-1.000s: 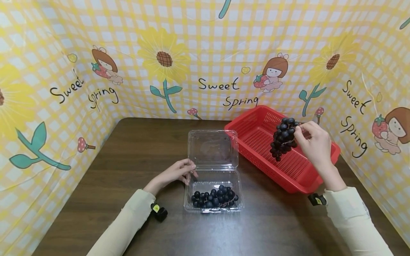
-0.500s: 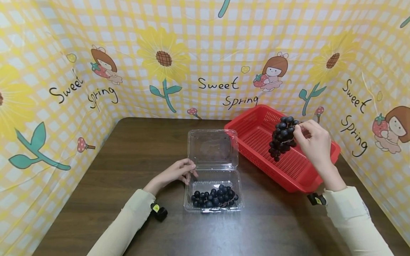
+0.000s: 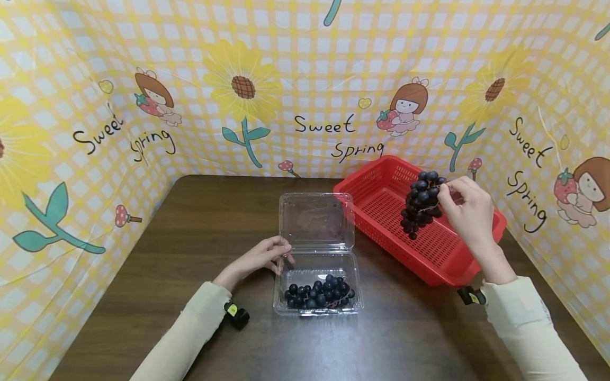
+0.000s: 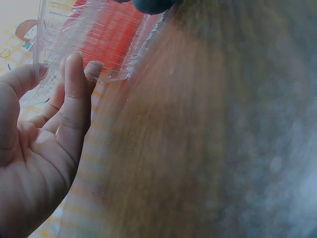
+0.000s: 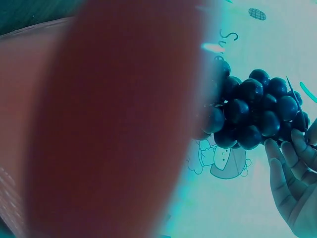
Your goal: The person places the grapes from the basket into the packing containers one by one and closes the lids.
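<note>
- Right hand's fingers pinch a grape bunch over the red basket.
- Left hand's pinch the clear box; other grapes inside.
- Open lid crowds the basket; checked cloth behind.

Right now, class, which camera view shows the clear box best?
The head view: it shows nearly the whole clear box, lid open, grapes inside. The left wrist view catches only part of it, cut off by the top edge, at the left hand. In the right wrist view, I cannot make it out.
</note>
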The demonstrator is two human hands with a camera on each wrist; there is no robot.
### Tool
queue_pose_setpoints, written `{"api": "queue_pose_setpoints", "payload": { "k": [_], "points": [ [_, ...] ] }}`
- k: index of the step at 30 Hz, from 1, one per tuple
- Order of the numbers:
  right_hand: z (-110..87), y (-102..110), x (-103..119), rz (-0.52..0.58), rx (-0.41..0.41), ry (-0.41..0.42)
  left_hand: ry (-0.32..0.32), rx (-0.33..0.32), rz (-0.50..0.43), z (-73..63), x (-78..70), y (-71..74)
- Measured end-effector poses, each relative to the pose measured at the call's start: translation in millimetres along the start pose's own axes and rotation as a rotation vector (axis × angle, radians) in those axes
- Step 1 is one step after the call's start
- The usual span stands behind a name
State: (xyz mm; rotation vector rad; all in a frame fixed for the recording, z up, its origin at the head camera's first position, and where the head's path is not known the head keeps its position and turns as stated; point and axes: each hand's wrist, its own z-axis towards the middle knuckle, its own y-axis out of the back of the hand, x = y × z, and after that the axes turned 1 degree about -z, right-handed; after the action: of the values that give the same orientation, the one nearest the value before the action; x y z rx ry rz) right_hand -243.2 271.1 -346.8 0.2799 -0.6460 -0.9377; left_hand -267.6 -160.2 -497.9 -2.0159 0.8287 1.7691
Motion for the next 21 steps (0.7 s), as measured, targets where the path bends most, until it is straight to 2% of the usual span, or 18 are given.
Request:
{"api": "queue_pose_setpoints", "payload": {
  "k": [21],
  "points": [
    [2.3,0.6,4.3,0.014,-0.025,0.005,0.0,-0.001,-0.006,0.0,0.0,0.1]
  ]
}}
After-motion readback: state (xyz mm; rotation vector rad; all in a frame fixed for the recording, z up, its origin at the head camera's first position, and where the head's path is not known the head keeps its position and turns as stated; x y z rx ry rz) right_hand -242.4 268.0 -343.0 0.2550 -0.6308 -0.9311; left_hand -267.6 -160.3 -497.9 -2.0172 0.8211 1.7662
